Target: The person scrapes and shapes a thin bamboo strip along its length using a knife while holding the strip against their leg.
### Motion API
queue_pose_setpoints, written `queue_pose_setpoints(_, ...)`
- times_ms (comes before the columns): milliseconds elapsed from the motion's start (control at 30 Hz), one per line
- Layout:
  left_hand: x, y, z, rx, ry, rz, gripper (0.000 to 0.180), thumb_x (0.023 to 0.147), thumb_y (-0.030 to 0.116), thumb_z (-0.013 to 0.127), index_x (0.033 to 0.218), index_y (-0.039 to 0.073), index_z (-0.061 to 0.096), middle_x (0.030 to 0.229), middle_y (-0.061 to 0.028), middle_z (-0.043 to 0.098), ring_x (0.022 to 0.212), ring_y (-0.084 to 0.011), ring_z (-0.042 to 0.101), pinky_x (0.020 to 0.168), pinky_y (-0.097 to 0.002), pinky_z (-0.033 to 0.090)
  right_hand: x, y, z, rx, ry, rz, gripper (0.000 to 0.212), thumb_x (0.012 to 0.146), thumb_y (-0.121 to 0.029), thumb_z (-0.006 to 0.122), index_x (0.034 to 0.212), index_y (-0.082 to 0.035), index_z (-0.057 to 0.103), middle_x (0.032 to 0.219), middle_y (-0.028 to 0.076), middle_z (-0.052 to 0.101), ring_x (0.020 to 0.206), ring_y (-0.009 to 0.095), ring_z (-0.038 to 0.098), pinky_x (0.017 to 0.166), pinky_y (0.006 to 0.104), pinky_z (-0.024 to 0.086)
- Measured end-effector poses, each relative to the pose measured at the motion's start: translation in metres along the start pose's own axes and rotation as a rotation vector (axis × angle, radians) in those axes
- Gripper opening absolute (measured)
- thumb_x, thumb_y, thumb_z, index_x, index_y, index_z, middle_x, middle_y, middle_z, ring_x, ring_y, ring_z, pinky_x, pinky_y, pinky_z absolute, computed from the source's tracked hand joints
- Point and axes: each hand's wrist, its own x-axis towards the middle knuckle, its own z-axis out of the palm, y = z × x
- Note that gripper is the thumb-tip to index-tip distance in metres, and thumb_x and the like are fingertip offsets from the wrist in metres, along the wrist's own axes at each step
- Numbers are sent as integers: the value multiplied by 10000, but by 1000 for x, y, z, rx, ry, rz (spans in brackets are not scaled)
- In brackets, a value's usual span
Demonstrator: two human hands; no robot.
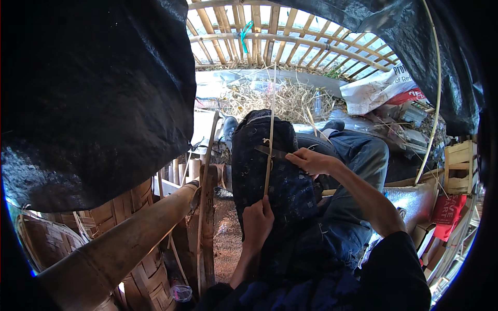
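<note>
My left hand (258,218) is closed around the lower end of a long, thin bamboo strip (272,124), which points away from me over my lap. In my right hand (310,161) is a knife (275,152), its blade lying across the strip from the right. A small pale curl of shaving (266,140) clings to the strip just above the blade. Beneath both hands a dark patterned cloth (275,181) covers my leg. My right leg, in blue jeans (363,155), is bent out to the side.
A thick bamboo pole (119,238) slants in from the lower left beside woven bamboo panels (148,274). Black plastic sheeting (93,103) hangs at upper left. Ahead lie heaped shavings (259,101), a clear bottle (317,101) and a white sack (373,90), before a bamboo slat fence (290,36).
</note>
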Motion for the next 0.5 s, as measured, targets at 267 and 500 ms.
queue_pose_setpoints(267, -6, 3, -2, 29, 47, 165, 378, 910, 153, 457, 573, -11, 506, 477, -194, 482, 435, -367, 511, 391, -419, 342, 33, 3, 6, -203, 344, -603, 412, 950, -325, 416, 823, 43, 551, 536, 134, 432, 552, 156, 482, 542, 383, 374)
queue_pose_setpoints(500, 2, 4, -8, -105, -33, -36, 384, 921, 168, 434, 596, -22, 509, 500, -195, 492, 464, -374, 512, 431, -435, 351, 22, -3, 13, -14, 240, -330, 465, 936, -436, 398, 941, -1, 564, 578, 42, 454, 515, 143, 450, 504, 337, 400)
